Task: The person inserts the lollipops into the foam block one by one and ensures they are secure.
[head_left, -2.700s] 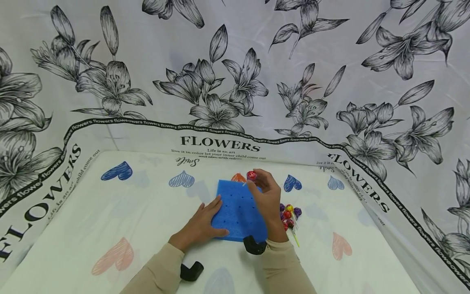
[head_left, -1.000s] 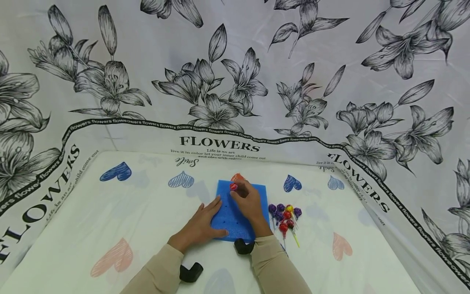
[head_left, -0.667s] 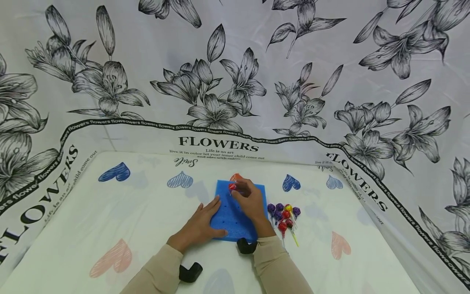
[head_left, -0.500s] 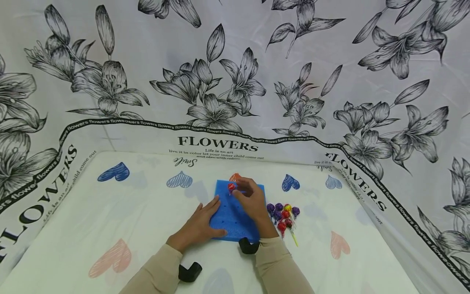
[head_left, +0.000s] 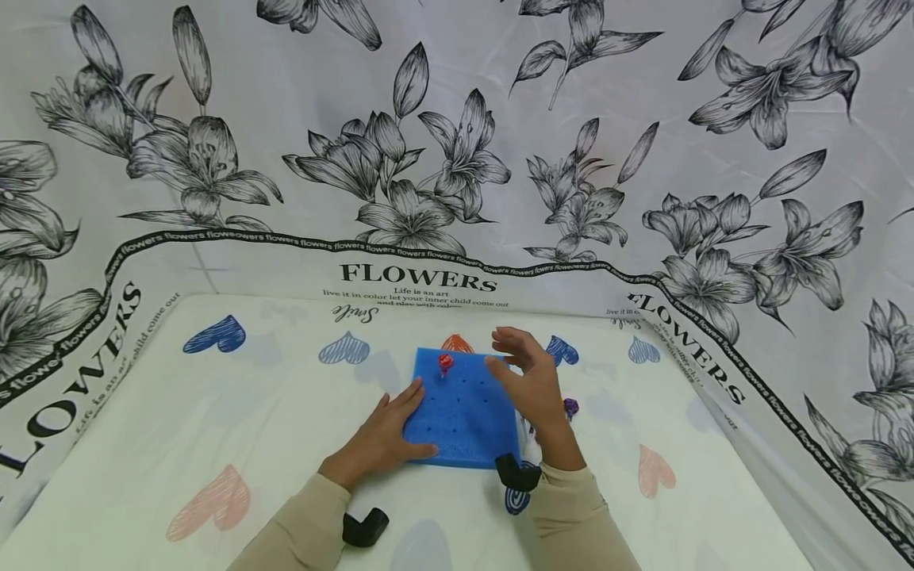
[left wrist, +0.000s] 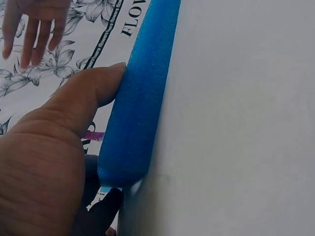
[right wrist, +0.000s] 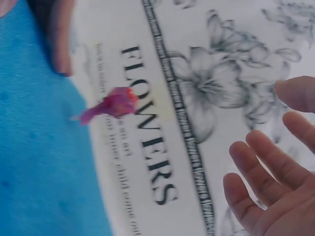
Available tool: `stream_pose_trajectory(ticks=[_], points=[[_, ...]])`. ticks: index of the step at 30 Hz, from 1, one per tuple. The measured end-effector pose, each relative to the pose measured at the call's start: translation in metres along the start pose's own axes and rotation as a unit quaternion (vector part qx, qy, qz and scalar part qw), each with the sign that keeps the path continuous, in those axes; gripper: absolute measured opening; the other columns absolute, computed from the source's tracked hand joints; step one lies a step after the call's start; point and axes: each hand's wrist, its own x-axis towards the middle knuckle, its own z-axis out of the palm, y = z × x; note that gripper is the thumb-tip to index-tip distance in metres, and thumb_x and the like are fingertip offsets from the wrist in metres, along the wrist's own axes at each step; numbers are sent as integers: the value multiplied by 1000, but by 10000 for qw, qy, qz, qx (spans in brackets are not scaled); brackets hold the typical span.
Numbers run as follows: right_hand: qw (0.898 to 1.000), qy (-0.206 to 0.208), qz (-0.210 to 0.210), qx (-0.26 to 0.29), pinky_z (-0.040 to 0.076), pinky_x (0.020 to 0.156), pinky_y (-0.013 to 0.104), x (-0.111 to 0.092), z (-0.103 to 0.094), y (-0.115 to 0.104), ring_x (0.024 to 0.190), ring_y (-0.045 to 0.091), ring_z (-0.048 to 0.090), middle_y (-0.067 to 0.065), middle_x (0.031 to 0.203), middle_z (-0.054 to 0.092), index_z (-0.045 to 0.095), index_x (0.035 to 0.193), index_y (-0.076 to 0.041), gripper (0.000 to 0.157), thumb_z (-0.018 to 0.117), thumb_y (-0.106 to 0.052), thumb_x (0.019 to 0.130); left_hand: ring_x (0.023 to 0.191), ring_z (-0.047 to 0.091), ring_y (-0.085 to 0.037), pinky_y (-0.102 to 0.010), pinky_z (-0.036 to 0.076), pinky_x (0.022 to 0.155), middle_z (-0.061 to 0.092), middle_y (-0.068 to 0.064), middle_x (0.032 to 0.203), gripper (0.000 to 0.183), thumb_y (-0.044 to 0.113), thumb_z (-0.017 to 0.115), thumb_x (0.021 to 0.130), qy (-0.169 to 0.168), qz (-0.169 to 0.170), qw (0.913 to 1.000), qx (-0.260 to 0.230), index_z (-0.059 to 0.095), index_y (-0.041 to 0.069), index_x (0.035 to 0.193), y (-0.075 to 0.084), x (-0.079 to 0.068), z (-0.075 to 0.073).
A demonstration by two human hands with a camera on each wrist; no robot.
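A blue foam block [head_left: 467,432] with rows of small holes lies flat on the table. One red lollipop [head_left: 446,363] stands upright near its far left corner, its stick in the foam; the right wrist view shows its pinkish wrapper. Spread along the block's left side, my left hand [head_left: 378,440] rests on the foam, thumb at the near edge, as the left wrist view also shows. My right hand [head_left: 535,388] hovers over the block's right edge, fingers apart and holding nothing. Behind it a purple lollipop [head_left: 570,408] peeks out; the other loose lollipops are mostly hidden.
A white tablecloth [head_left: 300,420] printed with coloured hearts covers the table. Behind it hangs a white curtain [head_left: 457,47] with black flower prints. Black bands [head_left: 366,527] sit at both wrists.
My right hand has let go of the red lollipop, which now stands in the foam, and has moved right, covering most of the loose lollipops. The left hand has stayed on the block.
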Motion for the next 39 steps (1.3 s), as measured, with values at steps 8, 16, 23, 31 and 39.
stream_pose_trajectory(ticks=[8, 16, 23, 31, 39], points=[[9991, 85, -372, -174, 45, 89, 60, -6, -21, -23, 111, 41, 56, 26, 122, 57, 53, 126, 11, 41, 65, 9, 87, 143, 12, -38, -53, 13, 113, 19, -3, 159, 97, 47, 79, 76, 32, -43, 10000, -81, 31, 7, 151, 2, -1, -1], [9921, 318, -1203, -130, 48, 91, 40, -20, -43, -37, 107, 43, 56, 30, 119, 56, 52, 122, 17, 47, 62, 25, 77, 144, 9, -37, -53, 12, 113, 16, -1, 160, 98, 48, 78, 77, -32, -99, 9999, -118, 29, 9, 152, 0, -1, 2], [9790, 686, -1869, 442, 46, 95, 34, -34, -69, -39, 111, 37, 55, 38, 118, 52, 48, 122, 23, 46, 61, 25, 77, 144, 10, -36, -52, 10, 113, 17, -2, 159, 97, 47, 78, 77, -7, -61, 9999, -118, 30, 8, 152, 1, -2, 1], [9649, 1458, -1932, 1017, 44, 95, 34, -48, -107, -32, 113, 35, 54, 34, 121, 54, 48, 123, 22, 48, 64, 22, 78, 144, 10, -35, -52, 10, 113, 16, -1, 160, 98, 49, 77, 77, -62, -59, 9999, -84, 28, 9, 152, 1, -1, 2], [9504, 1936, -1933, 1482, 46, 90, 34, -50, -125, -25, 109, 37, 54, 34, 118, 55, 48, 120, 25, 46, 58, 28, 75, 143, 14, -35, -50, 8, 114, 16, -3, 159, 100, 51, 77, 77, 22, 167, 9998, -121, 30, 5, 151, -4, 0, 1]])
